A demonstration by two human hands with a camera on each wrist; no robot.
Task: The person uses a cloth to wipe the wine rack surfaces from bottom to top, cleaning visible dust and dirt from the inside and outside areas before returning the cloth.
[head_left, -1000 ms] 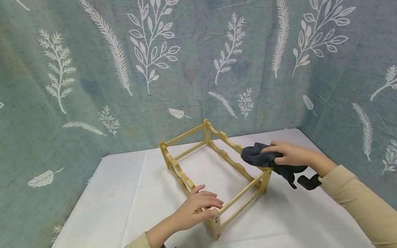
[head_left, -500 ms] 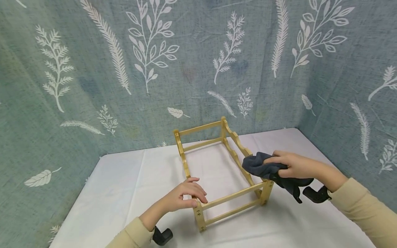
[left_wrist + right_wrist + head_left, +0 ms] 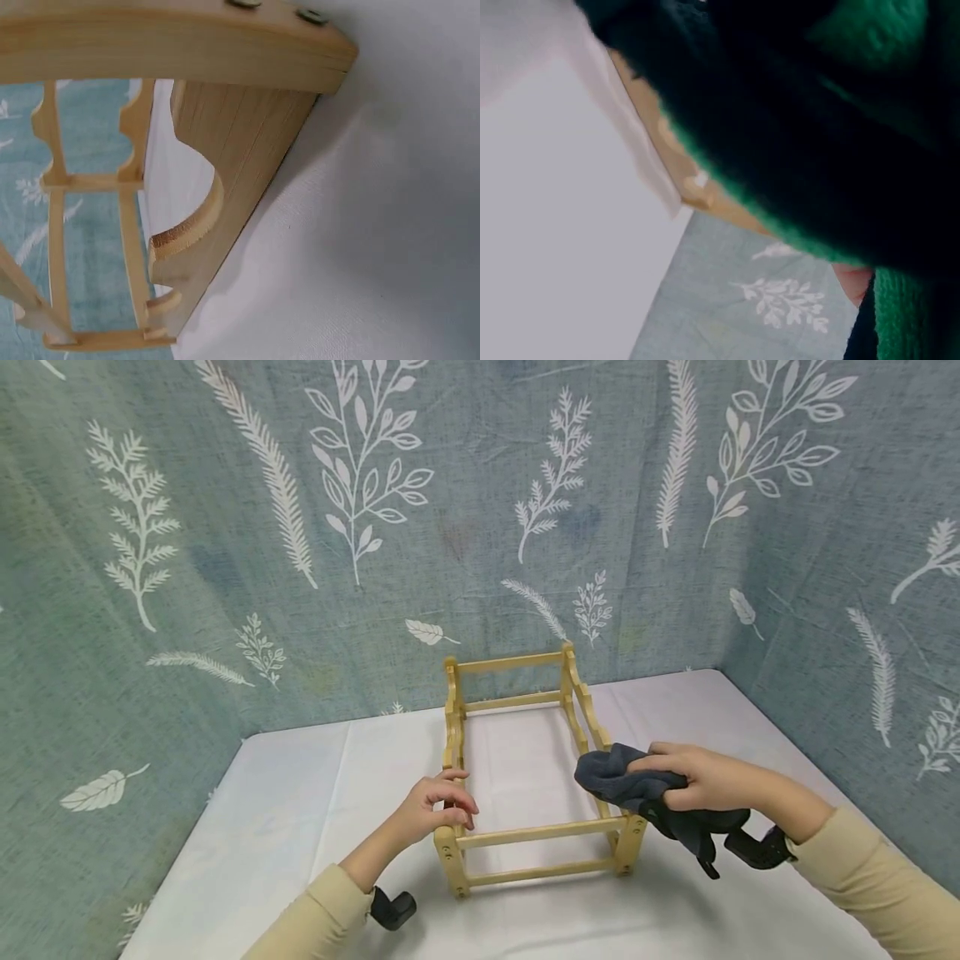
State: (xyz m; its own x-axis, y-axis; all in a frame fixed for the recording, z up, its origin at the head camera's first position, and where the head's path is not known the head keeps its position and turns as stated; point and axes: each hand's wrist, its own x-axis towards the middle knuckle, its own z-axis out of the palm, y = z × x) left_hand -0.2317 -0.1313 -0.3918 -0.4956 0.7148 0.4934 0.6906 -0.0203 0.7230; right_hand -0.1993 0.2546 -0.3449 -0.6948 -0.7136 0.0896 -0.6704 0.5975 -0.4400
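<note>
A light wooden wine rack (image 3: 542, 832) with scalloped side rails stands on the white-covered table. My left hand (image 3: 433, 807) holds its near left corner, fingers bent over the side rail; that hand is out of sight in the left wrist view, where a scalloped side board (image 3: 247, 161) fills the middle. At the near right corner, my right hand (image 3: 701, 779) grips a bunched dark grey cloth (image 3: 618, 775) lying against the right side rail. In the right wrist view the cloth (image 3: 780, 150) looks dark with green edges and covers most of the hand.
The white tablecloth (image 3: 300, 843) spreads around the rack. Behind it and along both sides hangs a grey-green curtain (image 3: 465, 527) with white leaf prints. A black wrist device (image 3: 393, 908) sits at the left cuff, another (image 3: 757, 850) at the right.
The rack has turned from a slant to nearly square with me, its far end swinging right. My left hand has shifted left and away from me; the right hand with the cloth has come slightly nearer.
</note>
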